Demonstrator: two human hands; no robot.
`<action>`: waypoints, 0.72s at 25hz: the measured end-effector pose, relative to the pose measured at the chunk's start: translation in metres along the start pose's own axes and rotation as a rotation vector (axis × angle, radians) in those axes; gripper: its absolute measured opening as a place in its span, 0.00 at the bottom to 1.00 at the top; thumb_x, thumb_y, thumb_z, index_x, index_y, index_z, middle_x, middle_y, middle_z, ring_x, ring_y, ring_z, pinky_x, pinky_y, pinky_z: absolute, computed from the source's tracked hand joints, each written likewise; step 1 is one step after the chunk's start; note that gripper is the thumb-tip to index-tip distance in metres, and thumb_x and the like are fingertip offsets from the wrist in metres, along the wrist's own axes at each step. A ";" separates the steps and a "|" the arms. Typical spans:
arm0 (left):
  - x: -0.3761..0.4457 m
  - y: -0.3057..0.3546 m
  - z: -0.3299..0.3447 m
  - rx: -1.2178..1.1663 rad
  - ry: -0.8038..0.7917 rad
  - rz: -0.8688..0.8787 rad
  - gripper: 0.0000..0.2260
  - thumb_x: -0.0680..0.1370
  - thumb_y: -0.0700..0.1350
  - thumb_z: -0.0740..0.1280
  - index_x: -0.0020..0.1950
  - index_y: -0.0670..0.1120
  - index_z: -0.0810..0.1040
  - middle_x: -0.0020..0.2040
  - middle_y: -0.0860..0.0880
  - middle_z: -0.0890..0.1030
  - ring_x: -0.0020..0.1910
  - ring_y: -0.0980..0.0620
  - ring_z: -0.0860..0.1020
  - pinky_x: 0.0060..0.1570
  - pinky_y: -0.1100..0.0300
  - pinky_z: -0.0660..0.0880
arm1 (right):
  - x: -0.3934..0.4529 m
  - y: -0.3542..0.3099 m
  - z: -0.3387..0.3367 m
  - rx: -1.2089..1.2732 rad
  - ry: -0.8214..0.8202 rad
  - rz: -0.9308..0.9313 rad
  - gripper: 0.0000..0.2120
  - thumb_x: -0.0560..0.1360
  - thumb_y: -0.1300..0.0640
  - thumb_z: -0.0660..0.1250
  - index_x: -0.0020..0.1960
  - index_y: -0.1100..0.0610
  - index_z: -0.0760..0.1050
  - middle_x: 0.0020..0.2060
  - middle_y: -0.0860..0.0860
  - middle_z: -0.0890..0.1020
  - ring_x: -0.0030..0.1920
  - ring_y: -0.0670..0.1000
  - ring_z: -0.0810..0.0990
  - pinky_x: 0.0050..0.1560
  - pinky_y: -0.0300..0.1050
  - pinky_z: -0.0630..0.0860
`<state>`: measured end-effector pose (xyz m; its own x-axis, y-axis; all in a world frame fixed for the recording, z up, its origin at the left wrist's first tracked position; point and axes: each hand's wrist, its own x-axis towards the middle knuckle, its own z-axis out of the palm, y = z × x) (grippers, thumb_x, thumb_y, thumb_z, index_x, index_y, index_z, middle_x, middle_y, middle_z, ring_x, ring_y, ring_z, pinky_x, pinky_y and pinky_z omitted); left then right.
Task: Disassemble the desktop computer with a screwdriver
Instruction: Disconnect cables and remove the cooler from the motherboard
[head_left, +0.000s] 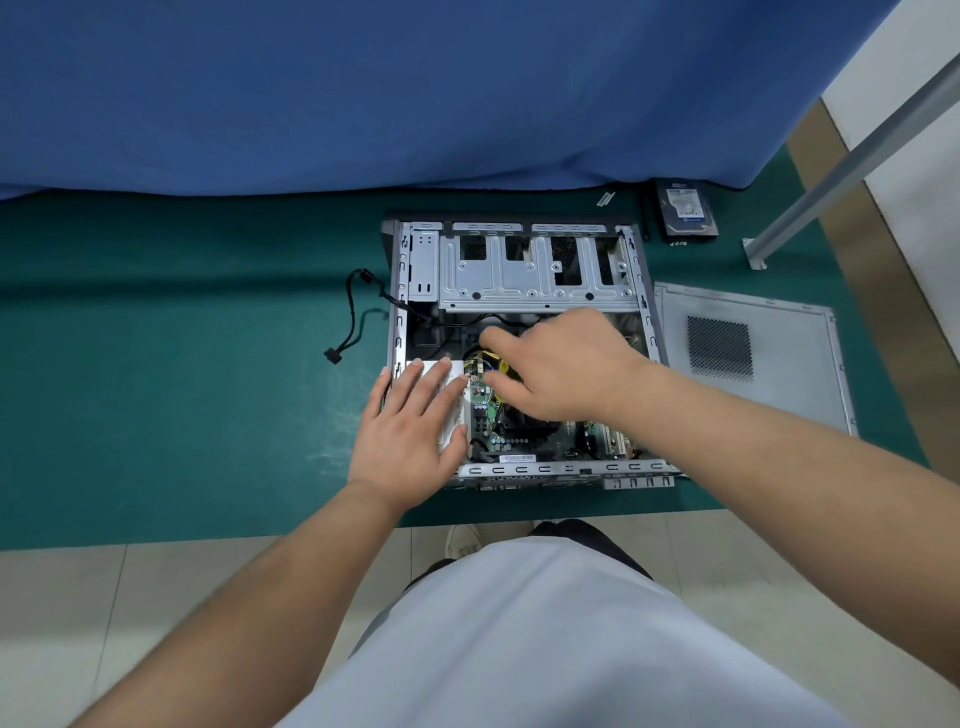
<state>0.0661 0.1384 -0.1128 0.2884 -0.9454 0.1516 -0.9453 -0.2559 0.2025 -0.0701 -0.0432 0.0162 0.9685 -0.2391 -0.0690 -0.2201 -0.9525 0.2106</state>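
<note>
Computer case (519, 249): lying on its side, open face up, on the green mat (182, 364) near the table's near edge, right of centre; laid so for reach straight down into the inside.
Motherboard (519, 441): exposed in the near half of the case, yellow wires (485, 358) bunched at its far-left corner.
Drive cage (535, 270): bare metal across the far half, bays seemingly emptied.
Right hand (561, 364): reaching into the middle of the case, fingers curled down toward the yellow wires, probably to free a connector; whether anything is pinched cannot be told, fingertips hidden.
Left hand (410, 426): spread flat, fingers straight, pressing on the white block (452, 400) at the case's near-left corner, likely to steady the case against a pull.
Loose cable (358, 317): hanging out over the left wall onto the mat, out of the way.
Side panel (748, 353): set flat just right of the case.
Hard drive (685, 208): parked far right by the blue cloth (415, 88), small screws (678, 242) beside it.
Screwdriver: none in view.
</note>
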 end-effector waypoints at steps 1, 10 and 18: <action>0.000 0.000 0.000 0.000 0.003 0.001 0.26 0.80 0.57 0.58 0.78 0.52 0.69 0.79 0.51 0.67 0.79 0.45 0.63 0.79 0.41 0.53 | 0.001 -0.006 -0.001 -0.058 0.020 0.083 0.29 0.82 0.34 0.44 0.63 0.52 0.73 0.26 0.48 0.69 0.25 0.54 0.65 0.27 0.41 0.57; 0.003 -0.007 0.002 -0.005 0.010 0.002 0.26 0.80 0.57 0.58 0.78 0.52 0.69 0.79 0.51 0.67 0.78 0.45 0.63 0.79 0.41 0.54 | 0.009 -0.002 -0.011 0.042 0.013 -0.312 0.15 0.78 0.46 0.60 0.56 0.56 0.76 0.44 0.51 0.80 0.47 0.55 0.77 0.46 0.49 0.70; 0.004 -0.008 0.000 -0.008 0.012 -0.001 0.26 0.80 0.57 0.59 0.78 0.53 0.69 0.79 0.52 0.67 0.79 0.45 0.63 0.79 0.42 0.53 | 0.008 -0.010 -0.003 0.014 -0.017 -0.007 0.17 0.83 0.43 0.54 0.55 0.56 0.73 0.30 0.50 0.71 0.34 0.56 0.75 0.31 0.45 0.64</action>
<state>0.0748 0.1365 -0.1140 0.2912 -0.9426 0.1632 -0.9437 -0.2551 0.2106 -0.0600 -0.0352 0.0163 0.9680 -0.2357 -0.0865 -0.2153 -0.9565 0.1967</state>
